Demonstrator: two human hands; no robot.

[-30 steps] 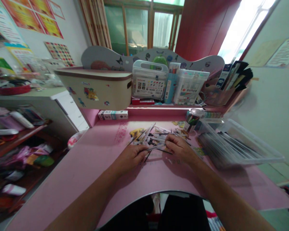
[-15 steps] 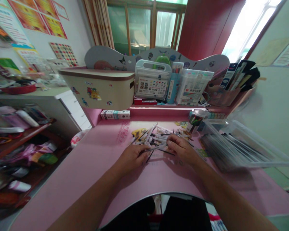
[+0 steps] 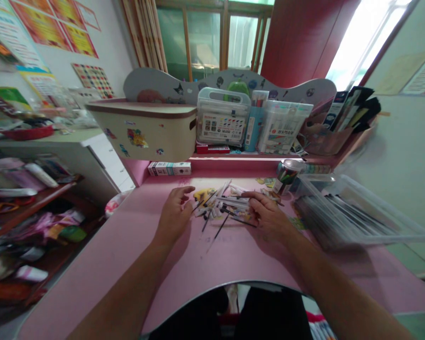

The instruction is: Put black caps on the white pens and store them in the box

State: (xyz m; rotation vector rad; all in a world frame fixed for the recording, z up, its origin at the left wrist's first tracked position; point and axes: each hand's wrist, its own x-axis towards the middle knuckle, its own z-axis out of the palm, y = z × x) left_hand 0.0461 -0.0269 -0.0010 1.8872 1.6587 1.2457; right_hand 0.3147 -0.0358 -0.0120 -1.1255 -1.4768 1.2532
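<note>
My left hand [image 3: 175, 212] is over the desk left of the pile, its thumb and fingers apart with nothing between them. At the pile's right side is my right hand [image 3: 267, 215], fingers bent together and the index finger reaching over the pens. Whatever it pinches is hidden among the slim sticks at its fingertips. The loose pile [image 3: 217, 203] mixes whitish pen-like barrels and thin dark sticks that look like pen refills. One thin dark stick [image 3: 221, 227] lies apart, pointing toward the desk's front edge.
A clear plastic box [image 3: 393, 233] with many dark slim sticks stands at the right. Behind the pile are a jar [image 3: 286, 177] and a small carton [image 3: 170, 168]. The shelf above holds a cream bin [image 3: 145, 134], marker cases [image 3: 223, 120] and a pen holder [image 3: 329, 141].
My left hand has let go of the slim stick held between both hands and moved left, its fingers opening. My right hand has stayed by the pile, its index finger now stretched forward.
</note>
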